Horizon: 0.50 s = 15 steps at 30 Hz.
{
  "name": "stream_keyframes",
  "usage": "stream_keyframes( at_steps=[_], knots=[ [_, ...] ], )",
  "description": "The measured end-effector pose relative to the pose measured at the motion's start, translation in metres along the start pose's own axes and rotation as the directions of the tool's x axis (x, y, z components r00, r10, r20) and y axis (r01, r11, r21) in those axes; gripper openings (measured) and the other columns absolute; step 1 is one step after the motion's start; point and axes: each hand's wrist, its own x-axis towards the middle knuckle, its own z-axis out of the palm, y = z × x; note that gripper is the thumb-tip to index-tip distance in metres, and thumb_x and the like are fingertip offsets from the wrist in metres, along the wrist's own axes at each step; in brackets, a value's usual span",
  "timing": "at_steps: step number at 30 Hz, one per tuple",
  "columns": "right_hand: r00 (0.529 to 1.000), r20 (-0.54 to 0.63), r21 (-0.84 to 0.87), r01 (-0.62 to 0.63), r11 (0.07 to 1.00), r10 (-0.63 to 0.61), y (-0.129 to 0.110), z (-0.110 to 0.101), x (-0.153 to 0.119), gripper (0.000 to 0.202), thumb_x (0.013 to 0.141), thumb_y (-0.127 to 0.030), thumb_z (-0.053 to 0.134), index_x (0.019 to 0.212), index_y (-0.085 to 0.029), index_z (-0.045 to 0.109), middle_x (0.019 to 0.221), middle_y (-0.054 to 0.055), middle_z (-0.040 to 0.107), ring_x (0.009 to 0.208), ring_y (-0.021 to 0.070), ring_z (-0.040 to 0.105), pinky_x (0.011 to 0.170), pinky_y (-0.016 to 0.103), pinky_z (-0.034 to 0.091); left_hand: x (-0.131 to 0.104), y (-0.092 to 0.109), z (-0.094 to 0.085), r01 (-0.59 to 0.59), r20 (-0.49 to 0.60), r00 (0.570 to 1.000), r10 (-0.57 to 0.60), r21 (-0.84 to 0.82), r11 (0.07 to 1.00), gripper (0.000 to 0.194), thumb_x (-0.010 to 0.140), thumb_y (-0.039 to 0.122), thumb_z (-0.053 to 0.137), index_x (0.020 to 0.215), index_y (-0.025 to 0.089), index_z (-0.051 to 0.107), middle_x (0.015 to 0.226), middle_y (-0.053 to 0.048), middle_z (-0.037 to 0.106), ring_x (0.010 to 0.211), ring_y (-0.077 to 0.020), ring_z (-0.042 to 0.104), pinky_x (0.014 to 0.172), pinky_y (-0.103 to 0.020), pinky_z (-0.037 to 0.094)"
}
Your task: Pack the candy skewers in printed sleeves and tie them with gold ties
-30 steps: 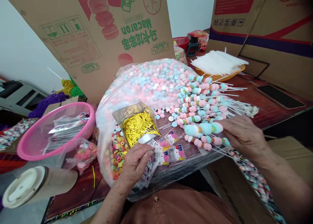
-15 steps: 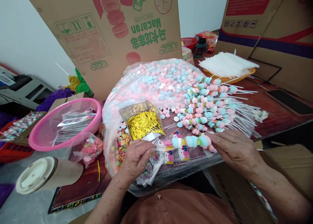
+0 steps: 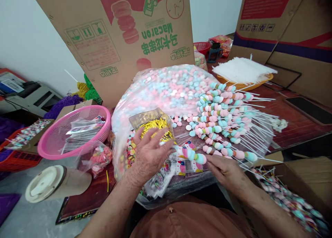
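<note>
A candy skewer in a printed wrapper [image 3: 190,154] hangs between my hands, its colored candies toward the right. My right hand [image 3: 225,168] pinches its right end. My left hand [image 3: 151,149] reaches over the bag of gold ties [image 3: 155,124], fingers spread above the ties, with the thumb side by the wrapper's left end. Whether the left hand touches the ties is hidden. Flat printed wrappers [image 3: 181,167] lie just under the skewer. Many candy skewers [image 3: 220,117] are piled to the right, white sticks pointing right.
A large bag of pastel candies [image 3: 166,82] fills the middle. On the left are a pink basket [image 3: 41,148] of wrappers and a lidded cup [image 3: 59,182]. White sticks [image 3: 242,70] and a phone [image 3: 310,110] lie right. An open box of skewers [image 3: 293,200] stands lower right.
My left hand has opened and moved up over the gold ties. The right hand has shifted left with the skewer, now inside the wrapper. More of the lower right box shows.
</note>
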Motion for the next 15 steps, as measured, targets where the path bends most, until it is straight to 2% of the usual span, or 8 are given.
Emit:
stream_keyframes(
  at_steps=[1,2,3,5,6,8,11,15],
  knots=[
    [0.999,0.014,0.077,-0.047,0.996,0.046,-0.004,0.004,0.002,0.027,0.09,-0.025,0.037,0.079,-0.02,0.062,0.066,0.001,0.062,0.059,0.0141,0.057,0.054,0.023,0.045,-0.001,0.001,0.004,0.119,-0.141,0.981,-0.134,-0.109,0.987,0.039,0.067,0.047,0.067,0.1,0.026,0.062,0.111,-0.008,0.06,0.115,-0.0298,0.044,0.099,-0.047,0.026],
    [0.996,0.031,0.146,-0.087,0.986,0.083,-0.009,0.008,0.003,0.03,0.09,-0.028,0.037,0.071,-0.019,0.059,0.06,0.0,0.058,0.055,0.0134,0.054,0.05,0.022,0.042,-0.002,0.002,0.009,0.222,-0.249,0.923,-0.295,-0.281,0.934,0.052,0.064,0.053,0.067,0.107,0.025,0.057,0.117,-0.01,0.056,0.121,-0.0301,0.039,0.099,-0.046,0.028],
    [0.993,0.055,0.202,-0.116,0.973,0.107,-0.014,0.012,0.005,0.033,0.091,-0.03,0.037,0.066,-0.019,0.055,0.056,-0.001,0.054,0.052,0.0128,0.051,0.048,0.022,0.04,-0.004,0.004,0.014,0.287,-0.279,0.841,-0.464,-0.496,0.819,0.06,0.065,0.057,0.064,0.113,0.024,0.051,0.12,-0.011,0.053,0.121,-0.0285,0.039,0.097,-0.043,0.032],
    [0.988,0.123,0.289,-0.128,0.949,0.096,-0.026,0.018,0.008,0.035,0.091,-0.031,0.035,0.062,-0.019,0.05,0.054,-0.002,0.051,0.051,0.0121,0.049,0.048,0.022,0.038,-0.005,0.008,0.024,0.32,-0.057,0.732,-0.678,-0.851,0.417,0.062,0.069,0.064,0.053,0.115,0.024,0.046,0.113,-0.01,0.056,0.108,-0.0244,0.053,0.088,-0.038,0.042],
    [0.984,0.164,0.328,-0.12,0.937,0.068,-0.032,0.022,0.01,0.034,0.091,-0.03,0.034,0.062,-0.019,0.049,0.055,-0.002,0.051,0.052,0.012,0.049,0.049,0.022,0.038,-0.003,0.01,0.027,0.322,0.09,0.721,-0.687,-0.921,0.218,0.062,0.068,0.063,0.055,0.115,0.023,0.045,0.106,-0.009,0.06,0.099,-0.023,0.058,0.085,-0.038,0.044],
    [0.973,0.231,0.396,-0.103,0.912,0.01,-0.046,0.028,0.013,0.032,0.091,-0.027,0.033,0.065,-0.019,0.048,0.058,-0.002,0.053,0.054,0.0117,0.049,0.05,0.021,0.037,0.003,0.017,0.03,0.3,0.233,0.715,-0.659,-0.954,-0.011,0.058,0.066,0.054,0.064,0.109,0.021,0.048,0.08,-0.002,0.065,0.077,-0.0185,0.063,0.079,-0.036,0.047],
    [0.976,0.217,0.463,-0.104,0.88,0.001,-0.063,0.037,0.02,0.03,0.091,-0.026,0.031,0.066,-0.02,0.046,0.057,-0.002,0.052,0.052,0.0117,0.046,0.049,0.022,0.036,0.01,0.026,0.033,0.246,0.265,0.674,-0.69,-0.961,-0.128,0.033,0.065,0.04,0.07,0.086,0.018,0.056,0.048,0.008,0.052,0.048,-0.0093,0.054,0.073,-0.032,0.048],
    [0.982,0.178,0.487,-0.14,0.862,0.059,-0.071,0.049,0.032,0.031,0.089,-0.027,0.031,0.061,-0.021,0.044,0.054,-0.001,0.051,0.048,0.0129,0.047,0.046,0.023,0.035,0.001,0.035,0.048,0.274,0.33,0.622,-0.71,-0.941,-0.197,0.031,0.065,0.041,0.069,0.061,0.017,0.05,0.042,0.006,0.051,0.043,-0.0087,0.05,0.065,-0.029,0.048]
  ],
)
